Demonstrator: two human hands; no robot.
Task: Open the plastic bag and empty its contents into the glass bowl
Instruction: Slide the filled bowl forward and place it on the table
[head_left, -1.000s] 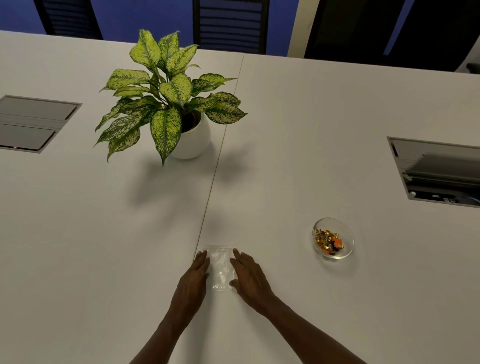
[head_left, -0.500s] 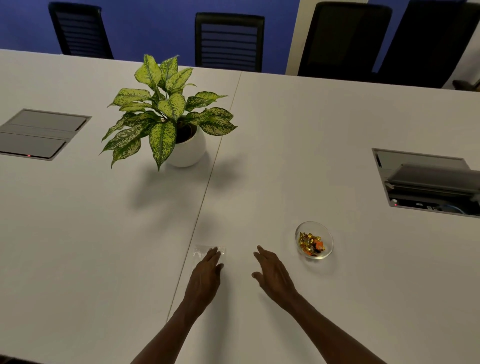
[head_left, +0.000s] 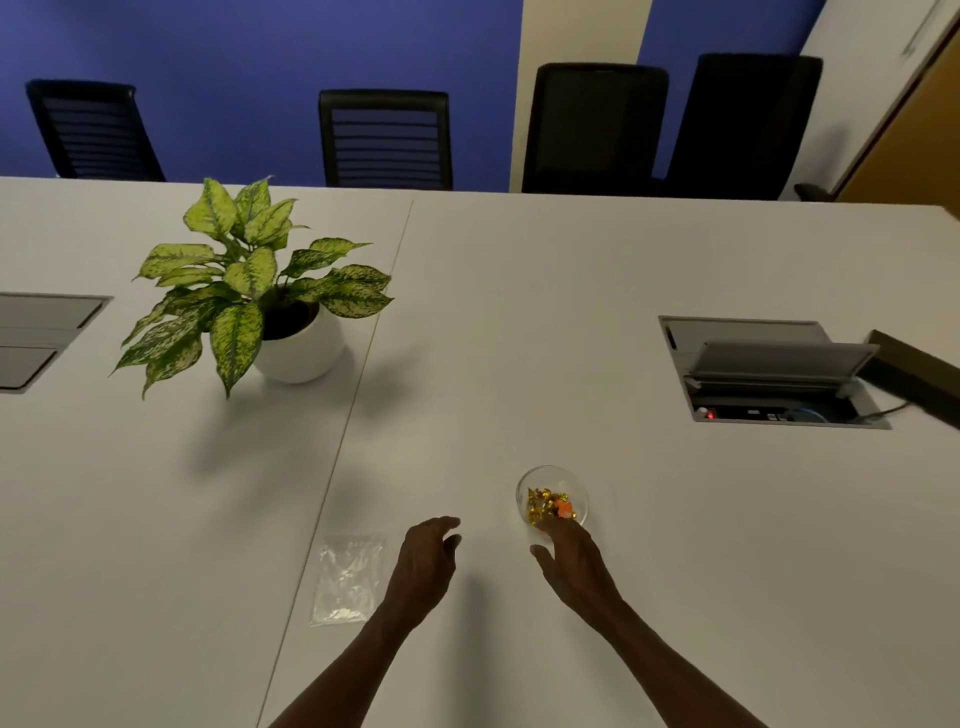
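One clear plastic bag lies flat and crumpled on the white table, looking empty, just left of the left hand. That hand hovers with fingers loosely spread, its grip holding nothing. One glass bowl of gold and orange wrapped sweets sits to the right; the right hand reaches its near rim, fingers spread, nothing visibly held. One potted plant stands farther back.

There are no words, numbers or signs to read on anything here, on the table or walls.
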